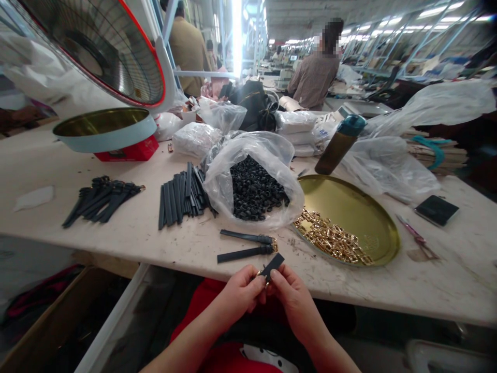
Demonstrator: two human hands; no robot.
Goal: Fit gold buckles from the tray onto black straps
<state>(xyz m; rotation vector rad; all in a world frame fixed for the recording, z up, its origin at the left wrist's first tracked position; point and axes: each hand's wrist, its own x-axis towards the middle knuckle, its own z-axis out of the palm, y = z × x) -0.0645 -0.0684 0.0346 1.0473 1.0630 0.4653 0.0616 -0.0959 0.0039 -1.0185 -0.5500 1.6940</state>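
Note:
Between both hands, just in front of the table edge, is a short black strap (272,266) with a gold buckle (267,282) on it. My left hand (245,287) pinches the buckle end; my right hand (289,288) grips the strap from the other side. Fingers partly cover the buckle. Just beyond lie two black straps (243,254) with gold buckles at their right ends. A clear plastic bag (217,181) of small black loops (258,189) stands open behind them. To the right, a gold round tray (365,217) holds many gold buckles (330,235).
Left of the bag lie a row of black straps (180,197) and a pile of buckled straps (103,199). A fan (104,52) leans over a round tin (104,137). A bottle (337,147), scissors (417,238) and a dark flat device (437,210) are at right. People work behind.

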